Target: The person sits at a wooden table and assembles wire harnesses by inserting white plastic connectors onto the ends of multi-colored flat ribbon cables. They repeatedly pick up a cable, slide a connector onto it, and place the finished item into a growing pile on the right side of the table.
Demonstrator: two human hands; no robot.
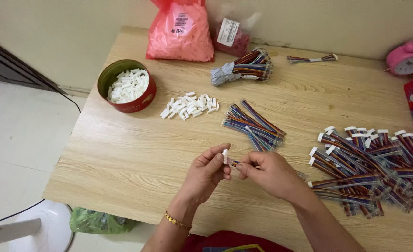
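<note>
**Two hands, one connector, one ribbon cable**

While both hands meet over the front of the wooden worktop [122,163], the left hand [206,173] pinches one small white plastic connector [225,155] upright between thumb and forefinger, the fingers closed narrowly on it. The right hand [269,173] is closed on the end of one multicoloured ribbon cable [235,163], whose tip points at the connector, just beside it; whether the two touch cannot be told.

Behind the hands lies one loose heap of bare ribbon cables [254,126], and beyond it one bundle of cables [244,67] bound at one end. One single cable [312,58] lies near the far edge. To the right spreads one large pile of cables with white connectors fitted [370,168], too many to count.

One small scatter of white connectors [189,105] sits beside one round red tin [127,86] filled with more. Two plastic bags stand at the wall: one red bag [181,32] and one clear bag [232,35]. One pink alarm clock [408,58] stands at the far right corner.
</note>
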